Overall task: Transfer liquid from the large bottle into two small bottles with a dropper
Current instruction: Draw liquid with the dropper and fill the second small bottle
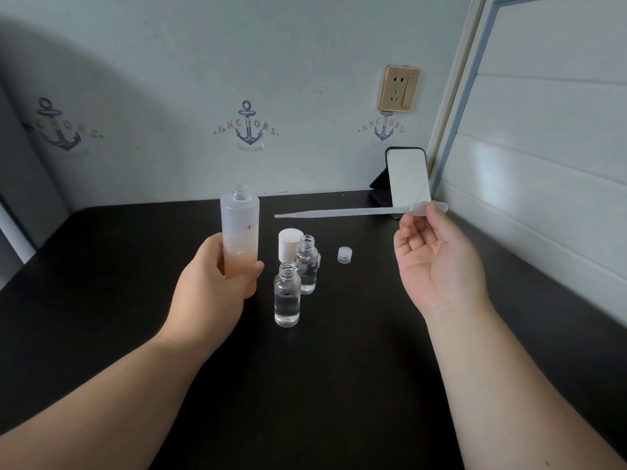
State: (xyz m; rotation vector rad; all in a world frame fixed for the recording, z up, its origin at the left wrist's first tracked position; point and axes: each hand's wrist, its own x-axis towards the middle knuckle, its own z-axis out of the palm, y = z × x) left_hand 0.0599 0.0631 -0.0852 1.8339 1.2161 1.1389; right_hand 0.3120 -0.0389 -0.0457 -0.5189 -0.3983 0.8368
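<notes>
Left hand [217,283] clasped round tall frosted uncapped large bottle [240,232], upright at 9 o'clock of two small clear glass bottles [287,295] on black table [101,300]. Right hand [437,262] pinching translucent plastic dropper [339,212] by bulb, tip pointing toward 9 o'clock. White cap [287,242] behind.

Dark matte table [101,300] against a pale blue-grey wall [169,79]. Wall printed with navy anchor motifs [249,125] lettered "ANCHORS". Gold-framed power socket [399,88] high on the right. White panelled door [549,130] with blue-edged frame along the right side. Small mirror [407,176] propped upright at the table's back corner. Large soft shadow across the wall's left part.
</notes>
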